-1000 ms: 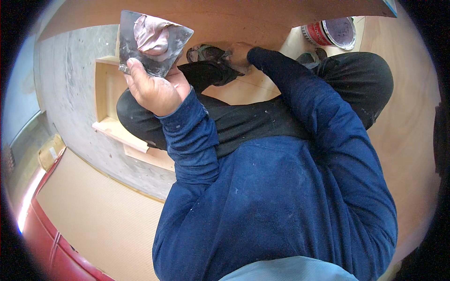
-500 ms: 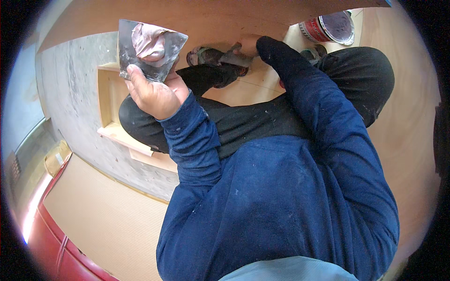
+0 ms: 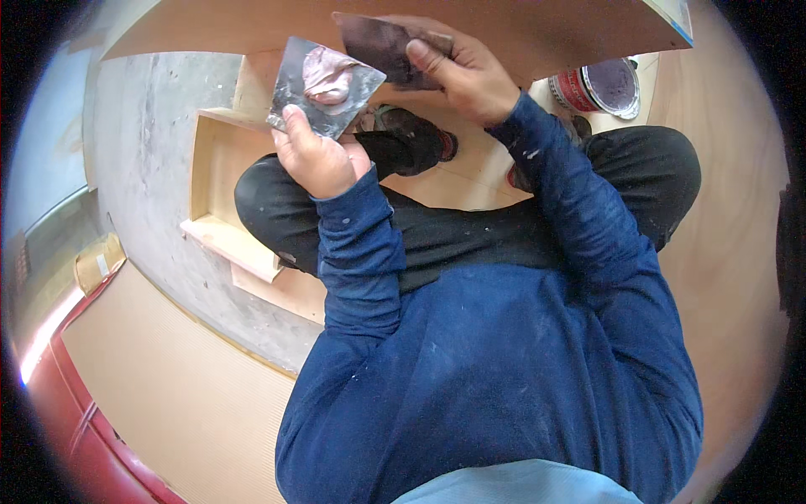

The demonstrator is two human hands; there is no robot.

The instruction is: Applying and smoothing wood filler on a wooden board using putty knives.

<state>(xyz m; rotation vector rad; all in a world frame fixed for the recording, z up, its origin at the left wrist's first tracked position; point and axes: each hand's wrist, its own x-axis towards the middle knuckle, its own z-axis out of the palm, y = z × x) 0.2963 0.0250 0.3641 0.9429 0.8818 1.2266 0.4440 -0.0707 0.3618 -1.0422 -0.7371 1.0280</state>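
Note:
My left hand grips a square metal putty spreader at its lower edge, thumb on top. A lump of pinkish putty sits on its face. My right hand is closed on a second flat, dark putty spreader, its thumb pressed along the blade. That blade points left, close to the upper right edge of the putty-loaded one; whether they touch I cannot tell. Both hands are raised in front of my knees, just below a wooden panel.
An open red and white can with greyish contents stands at the far right. A low wooden box frame is left of my knee, by a grey wall. Corrugated cardboard and a red surface lie lower left.
My right hand has come up from under the panel, bringing its spreader beside the other one. My left hand and the putty-loaded spreader appear farther right in view.

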